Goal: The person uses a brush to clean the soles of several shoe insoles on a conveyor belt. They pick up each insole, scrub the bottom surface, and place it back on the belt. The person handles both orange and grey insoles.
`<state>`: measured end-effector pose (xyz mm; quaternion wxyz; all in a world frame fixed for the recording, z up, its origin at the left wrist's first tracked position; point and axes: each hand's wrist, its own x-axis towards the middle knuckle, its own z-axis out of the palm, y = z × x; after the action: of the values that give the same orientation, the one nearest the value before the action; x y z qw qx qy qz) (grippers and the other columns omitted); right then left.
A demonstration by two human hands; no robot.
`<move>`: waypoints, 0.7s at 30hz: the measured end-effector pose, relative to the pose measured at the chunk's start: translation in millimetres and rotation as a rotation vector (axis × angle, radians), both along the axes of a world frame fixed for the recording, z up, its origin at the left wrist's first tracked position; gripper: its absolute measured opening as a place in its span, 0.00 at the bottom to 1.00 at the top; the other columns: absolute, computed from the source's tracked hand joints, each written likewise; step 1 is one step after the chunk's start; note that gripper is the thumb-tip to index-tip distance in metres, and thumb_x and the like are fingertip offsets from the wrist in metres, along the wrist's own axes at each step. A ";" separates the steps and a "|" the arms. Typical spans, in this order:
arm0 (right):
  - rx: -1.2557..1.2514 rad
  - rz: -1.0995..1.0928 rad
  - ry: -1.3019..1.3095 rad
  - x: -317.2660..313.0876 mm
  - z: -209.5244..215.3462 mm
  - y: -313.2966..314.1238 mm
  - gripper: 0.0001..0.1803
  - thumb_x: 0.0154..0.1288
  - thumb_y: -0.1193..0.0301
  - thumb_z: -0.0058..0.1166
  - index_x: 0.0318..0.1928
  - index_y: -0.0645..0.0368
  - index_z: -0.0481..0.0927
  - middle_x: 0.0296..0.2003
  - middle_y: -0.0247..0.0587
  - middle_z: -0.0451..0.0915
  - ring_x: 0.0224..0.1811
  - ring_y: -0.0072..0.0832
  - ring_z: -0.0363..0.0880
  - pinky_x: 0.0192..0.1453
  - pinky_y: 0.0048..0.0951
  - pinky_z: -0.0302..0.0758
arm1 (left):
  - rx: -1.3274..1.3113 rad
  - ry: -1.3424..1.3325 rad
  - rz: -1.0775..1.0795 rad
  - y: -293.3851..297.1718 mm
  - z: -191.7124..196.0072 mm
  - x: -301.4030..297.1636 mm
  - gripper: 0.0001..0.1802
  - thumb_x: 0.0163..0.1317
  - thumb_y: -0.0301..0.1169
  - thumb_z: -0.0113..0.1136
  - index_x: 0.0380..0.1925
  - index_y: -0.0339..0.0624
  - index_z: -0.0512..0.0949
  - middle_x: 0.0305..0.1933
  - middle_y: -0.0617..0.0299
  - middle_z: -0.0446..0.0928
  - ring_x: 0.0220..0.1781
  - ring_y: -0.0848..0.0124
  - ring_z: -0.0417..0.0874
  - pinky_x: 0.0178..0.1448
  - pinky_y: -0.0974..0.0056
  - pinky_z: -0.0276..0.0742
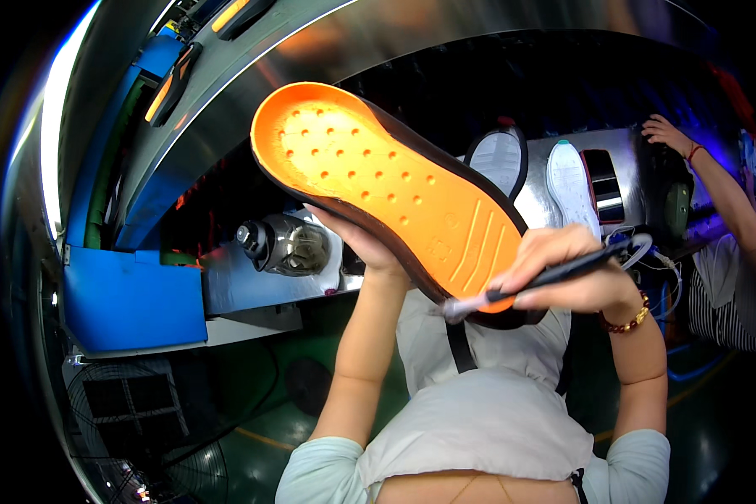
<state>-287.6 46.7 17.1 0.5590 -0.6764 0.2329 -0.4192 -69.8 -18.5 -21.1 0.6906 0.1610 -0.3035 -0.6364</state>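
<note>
A large shoe sole (pixel 445 202), orange inside with a black rim, is held up in front of me, tilted with its dotted end at the upper left. My left hand (pixel 365 239) grips it from beneath along the left edge, some fingers hidden behind it. In my right hand (pixel 571 273) is a brush (pixel 554 274) with a dark handle. The brush's pale tip, slightly blurred, meets the rim at the sole's near end. A beaded bracelet circles my right wrist.
On the metal bench stand a clear bottle (pixel 290 244) with a black cap, a white shoe piece (pixel 569 185) and a grey one with dark edging (pixel 497 160). More soles (pixel 175 84) lie on the curved machine at upper left. Another person's arm (pixel 727 189) reaches in at right.
</note>
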 end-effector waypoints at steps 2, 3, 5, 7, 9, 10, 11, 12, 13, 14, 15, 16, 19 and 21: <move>0.111 -0.227 -0.036 -6.1 -6.7 -4.3 0.10 0.47 0.80 0.59 0.34 0.62 0.80 0.34 0.42 0.80 0.35 0.24 0.78 0.41 0.22 0.72 | 0.041 -0.034 0.067 -2.3 5.4 -3.6 0.37 0.58 0.63 0.26 0.60 0.52 0.55 0.63 0.63 0.57 0.62 0.63 0.62 0.63 0.57 0.59; 0.048 -0.213 0.000 -3.5 -8.0 -3.4 0.10 0.46 0.80 0.59 0.34 0.62 0.80 0.34 0.41 0.80 0.35 0.24 0.77 0.41 0.22 0.72 | 0.050 -0.016 0.068 -5.2 8.2 -2.8 0.37 0.58 0.63 0.26 0.60 0.52 0.55 0.63 0.63 0.57 0.62 0.63 0.62 0.63 0.57 0.59; -0.084 -0.098 0.074 2.8 -9.0 2.8 0.11 0.44 0.81 0.60 0.33 0.61 0.81 0.33 0.39 0.81 0.34 0.24 0.76 0.41 0.23 0.72 | 0.025 -0.059 0.108 -6.9 8.0 -0.1 0.37 0.58 0.63 0.26 0.60 0.52 0.54 0.63 0.63 0.57 0.62 0.63 0.62 0.63 0.57 0.59; -0.081 -0.028 0.136 -1.2 -6.5 10.4 0.12 0.43 0.80 0.61 0.33 0.60 0.81 0.32 0.38 0.81 0.34 0.24 0.75 0.42 0.23 0.71 | 0.058 -0.118 0.108 -4.8 14.5 2.7 0.40 0.57 0.65 0.24 0.61 0.51 0.53 0.63 0.62 0.56 0.62 0.63 0.61 0.63 0.58 0.58; -0.034 0.038 0.013 -13.4 -12.9 9.7 0.12 0.42 0.81 0.62 0.33 0.61 0.81 0.32 0.38 0.81 0.35 0.24 0.75 0.42 0.23 0.71 | 0.091 -0.177 0.168 -4.6 21.0 1.7 0.41 0.56 0.66 0.22 0.61 0.50 0.52 0.64 0.61 0.55 0.62 0.63 0.61 0.63 0.58 0.58; 0.097 -0.066 -0.086 -16.0 -13.4 12.3 0.12 0.42 0.81 0.61 0.33 0.60 0.81 0.33 0.38 0.81 0.34 0.24 0.75 0.41 0.24 0.70 | 0.077 -0.129 0.138 -5.3 20.5 2.3 0.40 0.57 0.65 0.23 0.61 0.51 0.53 0.64 0.61 0.56 0.62 0.62 0.62 0.63 0.57 0.59; 0.077 -0.194 -0.002 -17.4 -16.2 12.3 0.12 0.43 0.81 0.61 0.32 0.60 0.81 0.34 0.38 0.81 0.35 0.23 0.74 0.41 0.23 0.70 | 0.063 -0.080 0.108 -6.2 20.0 3.9 0.38 0.57 0.64 0.25 0.60 0.51 0.54 0.63 0.62 0.56 0.62 0.62 0.62 0.63 0.57 0.60; 0.054 -0.319 0.084 -18.6 -17.8 11.4 0.11 0.43 0.81 0.60 0.32 0.59 0.81 0.34 0.38 0.81 0.35 0.23 0.74 0.42 0.23 0.69 | 0.047 -0.030 0.080 -8.3 20.7 6.9 0.37 0.58 0.63 0.26 0.60 0.51 0.55 0.63 0.62 0.57 0.61 0.62 0.62 0.62 0.56 0.61; -0.057 -0.283 0.147 -16.0 -16.5 11.9 0.11 0.42 0.80 0.61 0.31 0.57 0.81 0.34 0.35 0.81 0.36 0.22 0.73 0.44 0.22 0.67 | -0.145 0.276 -0.249 -14.6 13.4 17.2 0.37 0.58 0.63 0.26 0.60 0.50 0.56 0.63 0.62 0.57 0.62 0.62 0.62 0.63 0.56 0.60; -0.093 -0.223 0.237 -13.8 -15.1 16.5 0.11 0.41 0.78 0.62 0.31 0.54 0.82 0.34 0.32 0.81 0.38 0.21 0.71 0.47 0.23 0.65 | -0.165 0.273 -0.252 -16.7 7.5 22.1 0.37 0.58 0.63 0.26 0.60 0.50 0.56 0.63 0.62 0.57 0.62 0.62 0.61 0.63 0.56 0.59; -0.185 -0.154 0.287 -13.2 -11.6 16.4 0.12 0.41 0.78 0.62 0.31 0.53 0.82 0.34 0.31 0.81 0.38 0.21 0.71 0.48 0.25 0.65 | -0.184 0.268 -0.257 -17.6 6.6 24.4 0.37 0.59 0.62 0.26 0.60 0.50 0.56 0.63 0.62 0.57 0.62 0.62 0.61 0.63 0.56 0.58; -0.276 -0.084 0.335 -13.4 -8.1 16.2 0.12 0.40 0.77 0.63 0.31 0.52 0.83 0.34 0.30 0.81 0.39 0.21 0.70 0.49 0.26 0.64 | -0.204 0.263 -0.261 -18.1 6.5 26.2 0.37 0.59 0.62 0.26 0.59 0.50 0.56 0.63 0.62 0.57 0.62 0.62 0.61 0.64 0.56 0.58; 0.003 -0.023 -0.039 -23.3 -22.2 8.1 0.11 0.41 0.80 0.61 0.30 0.60 0.81 0.33 0.39 0.81 0.45 0.29 0.72 0.54 0.32 0.64 | -0.269 0.265 -0.246 -21.2 17.8 22.4 0.38 0.58 0.64 0.27 0.59 0.49 0.56 0.61 0.63 0.60 0.59 0.66 0.65 0.62 0.60 0.61; 0.127 -0.123 -0.171 -23.9 -24.3 3.4 0.11 0.42 0.83 0.57 0.31 0.65 0.79 0.34 0.48 0.80 0.44 0.34 0.75 0.54 0.33 0.67 | -0.222 0.278 -0.379 -26.4 40.3 18.9 0.38 0.58 0.63 0.29 0.57 0.47 0.59 0.58 0.62 0.64 0.56 0.67 0.68 0.61 0.62 0.62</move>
<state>-311.6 50.2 -7.1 0.5918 -0.5861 0.2514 -0.4930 -50.9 -44.9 19.2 0.6075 -0.0643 -0.2985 -0.7333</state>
